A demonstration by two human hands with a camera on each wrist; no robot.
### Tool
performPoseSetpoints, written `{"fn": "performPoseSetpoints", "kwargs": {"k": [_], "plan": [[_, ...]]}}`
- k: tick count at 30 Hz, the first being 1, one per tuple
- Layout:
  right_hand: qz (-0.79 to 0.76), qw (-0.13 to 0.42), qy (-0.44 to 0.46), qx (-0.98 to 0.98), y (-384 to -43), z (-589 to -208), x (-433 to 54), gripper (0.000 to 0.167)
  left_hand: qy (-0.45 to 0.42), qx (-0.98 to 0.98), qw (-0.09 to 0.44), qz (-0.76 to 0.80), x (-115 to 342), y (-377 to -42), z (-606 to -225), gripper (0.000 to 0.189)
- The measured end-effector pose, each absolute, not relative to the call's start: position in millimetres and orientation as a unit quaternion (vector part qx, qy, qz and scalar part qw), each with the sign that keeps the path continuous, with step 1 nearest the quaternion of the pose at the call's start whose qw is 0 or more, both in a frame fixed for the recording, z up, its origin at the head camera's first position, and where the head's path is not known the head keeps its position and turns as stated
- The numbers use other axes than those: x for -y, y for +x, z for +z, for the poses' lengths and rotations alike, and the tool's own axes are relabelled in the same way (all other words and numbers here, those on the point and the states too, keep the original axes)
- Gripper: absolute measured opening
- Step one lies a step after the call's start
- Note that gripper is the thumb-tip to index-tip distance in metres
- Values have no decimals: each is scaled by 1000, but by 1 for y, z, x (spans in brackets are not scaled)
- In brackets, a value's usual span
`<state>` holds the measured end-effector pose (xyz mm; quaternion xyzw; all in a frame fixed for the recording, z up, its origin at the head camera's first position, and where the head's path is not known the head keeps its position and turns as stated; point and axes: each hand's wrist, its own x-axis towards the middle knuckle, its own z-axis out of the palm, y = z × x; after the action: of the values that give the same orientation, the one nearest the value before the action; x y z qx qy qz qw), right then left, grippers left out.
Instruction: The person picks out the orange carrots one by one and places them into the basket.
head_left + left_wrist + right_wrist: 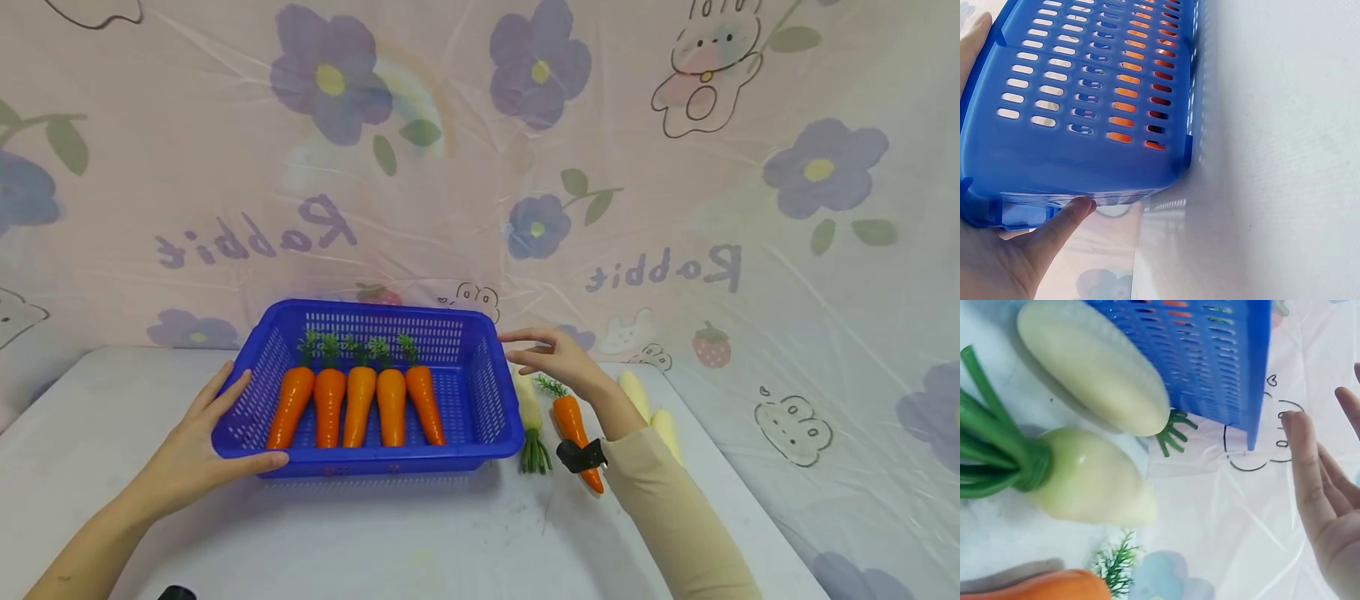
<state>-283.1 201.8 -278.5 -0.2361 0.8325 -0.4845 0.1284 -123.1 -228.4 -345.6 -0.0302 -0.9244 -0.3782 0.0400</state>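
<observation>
A blue plastic basket (390, 463) stands on the white table, with several orange carrots (360, 404) lined up inside, green tops toward the back. At its front left corner, my left hand (187, 446) rests with the thumb along the front rim and the other fingers stretched along the left side. The left wrist view shows that thumb (1063, 228) against the basket wall. Beside the right rim, my right hand (558, 357) hovers with fingers extended and nothing in them. Under it lie a white radish (528, 404) with green stalks and a single carrot (572, 421).
Two pale radishes (633, 392) lie farther right, partly behind the right forearm. In the right wrist view a pale radish (1094, 369) lies close along the basket's outer side. A printed curtain (450, 183) hangs right behind the table (360, 542).
</observation>
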Motion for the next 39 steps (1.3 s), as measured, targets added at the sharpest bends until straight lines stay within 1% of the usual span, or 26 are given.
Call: {"fn": "performPoseSetpoints", "kwargs": {"k": [18, 29, 35, 39], "plan": [[-490, 109, -176, -847, -277, -307, -236, 41, -30, 928, 41, -369, 229, -123, -345, 112], [-465, 74, -133, -872, -270, -330, -253, 43, -30, 929, 43, -367, 228, -122, -346, 112], [-458, 58, -136, -877, -268, -344, -261, 43, -30, 928, 45, -368, 228, -123, -346, 113], [-448, 61, -145, -880, -263, -352, -266, 46, -31, 928, 47, -368, 228, -123, -347, 112]]}}
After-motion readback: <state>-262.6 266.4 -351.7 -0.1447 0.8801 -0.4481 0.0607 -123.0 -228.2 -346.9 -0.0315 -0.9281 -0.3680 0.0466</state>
